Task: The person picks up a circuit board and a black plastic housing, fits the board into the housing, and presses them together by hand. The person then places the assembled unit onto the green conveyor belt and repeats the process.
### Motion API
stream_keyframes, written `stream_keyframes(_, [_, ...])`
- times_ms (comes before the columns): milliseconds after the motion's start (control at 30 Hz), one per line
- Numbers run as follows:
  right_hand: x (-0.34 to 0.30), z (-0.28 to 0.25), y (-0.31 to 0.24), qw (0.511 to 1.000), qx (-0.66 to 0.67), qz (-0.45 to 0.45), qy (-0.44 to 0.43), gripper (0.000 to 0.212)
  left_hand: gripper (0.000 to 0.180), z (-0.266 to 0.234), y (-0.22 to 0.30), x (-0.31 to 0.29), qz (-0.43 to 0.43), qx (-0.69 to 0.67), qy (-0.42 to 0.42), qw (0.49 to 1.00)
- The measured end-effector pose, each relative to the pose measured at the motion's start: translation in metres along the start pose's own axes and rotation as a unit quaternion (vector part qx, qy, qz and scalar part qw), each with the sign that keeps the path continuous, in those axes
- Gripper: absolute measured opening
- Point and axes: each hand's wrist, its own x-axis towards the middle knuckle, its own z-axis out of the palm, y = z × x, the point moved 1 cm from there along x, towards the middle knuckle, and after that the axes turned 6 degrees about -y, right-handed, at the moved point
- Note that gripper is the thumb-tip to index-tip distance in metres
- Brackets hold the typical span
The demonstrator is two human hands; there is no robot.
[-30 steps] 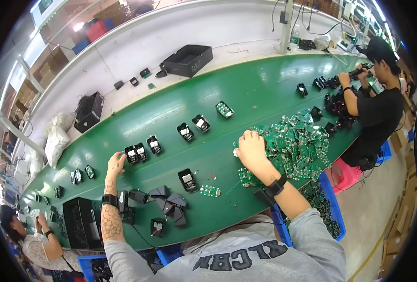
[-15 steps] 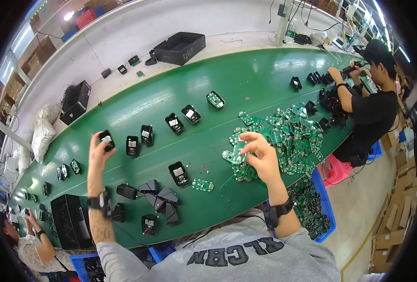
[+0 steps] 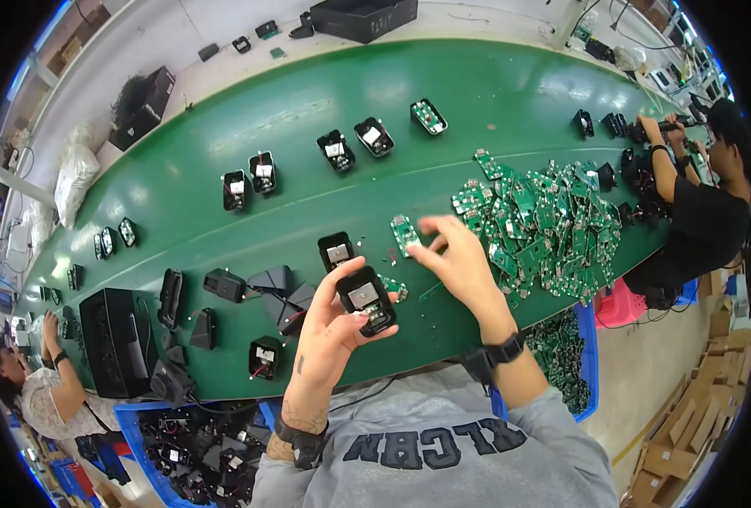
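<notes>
My left hand (image 3: 323,332) is closed around a small black plastic housing (image 3: 364,288), its open side up, with a pale block and small parts inside. Between the thumb and fingers of my right hand (image 3: 462,264) is a green circuit board (image 3: 403,230), up and to the right of that housing. Just behind the held housing a similar black case (image 3: 335,245) lies on the bench, partly covered by my left hand. Another circuit board (image 3: 396,289) peeks out beside the held housing. A large heap of green boards (image 3: 553,229) lies to the right.
Several filled housings (image 3: 336,151) stand in a row across the green bench (image 3: 308,102). Black covers (image 3: 223,285) and a black box (image 3: 115,347) lie at left. Blue bins (image 3: 587,364) sit below the front edge. Co-workers (image 3: 697,212) work at both ends.
My left hand has brought the housing from the far left to in front of me. My right hand has drawn a board leftward from the heap. The whole view has shifted.
</notes>
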Motion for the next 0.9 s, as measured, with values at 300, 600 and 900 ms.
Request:
stream_keyframes(300, [0.023, -0.007, -0.009, 0.983, -0.118, -0.123, -0.063, 0.022, 0.066, -0.001, -0.013, 0.001, 0.024, 0.029, 0.031, 0.999])
stream_keyframes(600, [-0.045, -0.01, -0.003, 0.997, -0.036, -0.062, 0.026, 0.018, 0.063, 0.004, -0.019, 0.009, 0.029, 0.023, 0.033, 0.999])
stream_keyframes(900, [-0.052, -0.036, -0.032, 0.997, 0.049, -0.012, -0.052, 0.042, 0.057, 0.006, -0.023, 0.017, 0.024, 0.047, 0.013, 0.999])
